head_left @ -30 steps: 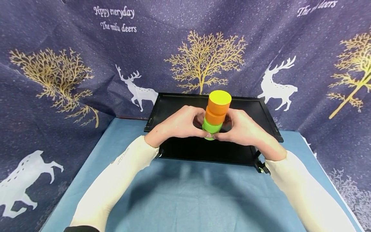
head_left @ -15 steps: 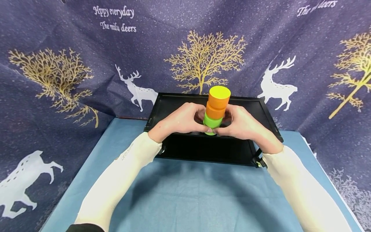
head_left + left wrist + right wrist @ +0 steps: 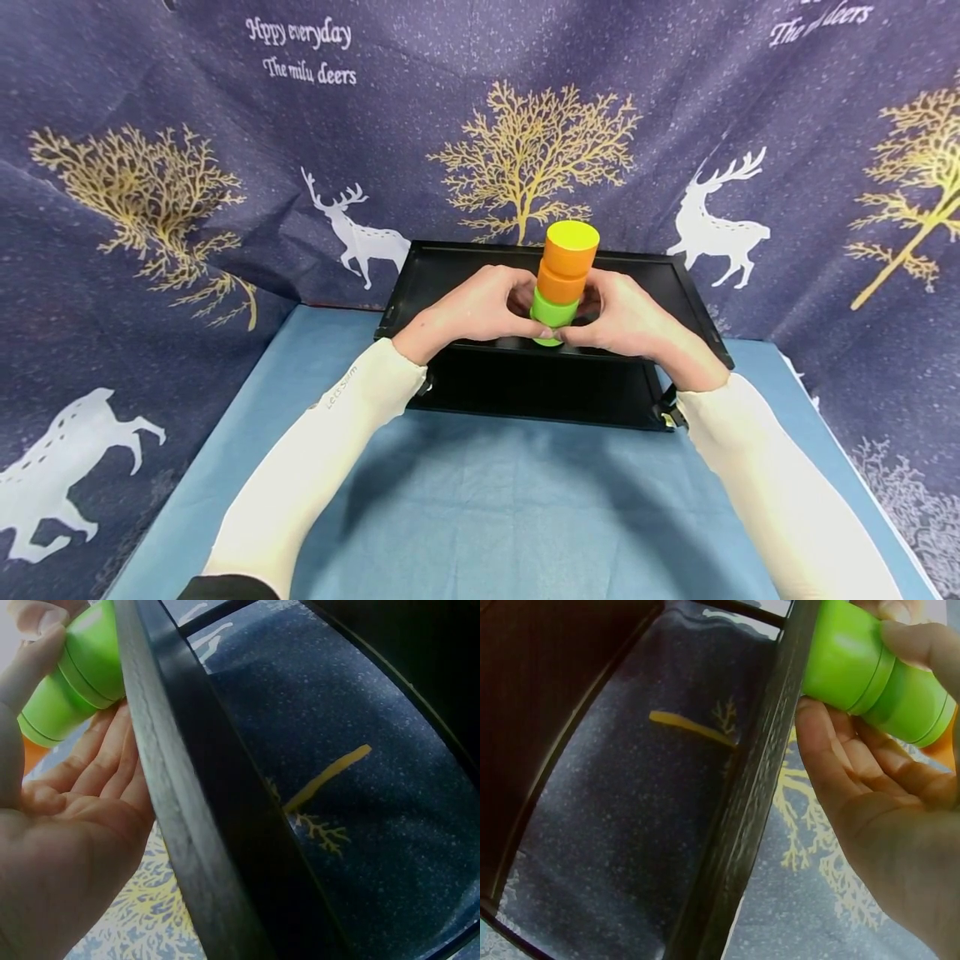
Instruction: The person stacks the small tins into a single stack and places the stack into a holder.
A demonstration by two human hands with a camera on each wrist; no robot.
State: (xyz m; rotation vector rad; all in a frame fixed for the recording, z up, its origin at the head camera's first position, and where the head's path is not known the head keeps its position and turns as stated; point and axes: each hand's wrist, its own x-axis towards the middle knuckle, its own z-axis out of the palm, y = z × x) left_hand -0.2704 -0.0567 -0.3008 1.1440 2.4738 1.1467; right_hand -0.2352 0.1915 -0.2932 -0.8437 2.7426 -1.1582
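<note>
A stack of cup-shaped pieces stands upright between both hands: a lime-green piece (image 3: 555, 310) low down, an orange piece (image 3: 561, 288) over it, and a yellow-topped orange piece (image 3: 572, 254) highest. My left hand (image 3: 487, 306) holds the green part from the left, thumb in front and fingers behind. From the right, my right hand (image 3: 626, 310) grips the same part, the thumbs nearly meeting. The stack's base overlaps the front edge of a black shelf (image 3: 450, 268). In the left wrist view, the green base (image 3: 90, 656) sits right at the shelf's edge.
A lower black tier (image 3: 540, 387) lies under the upper shelf, with a bracket (image 3: 667, 408) at its right. The rack stands on a blue cloth-covered table (image 3: 487, 508). A dark curtain (image 3: 420, 108) with deer and trees hangs close behind.
Both hands have carried the stack up and away from the body, from before the lower tier to the upper shelf's front edge. Lately it has shifted slightly right.
</note>
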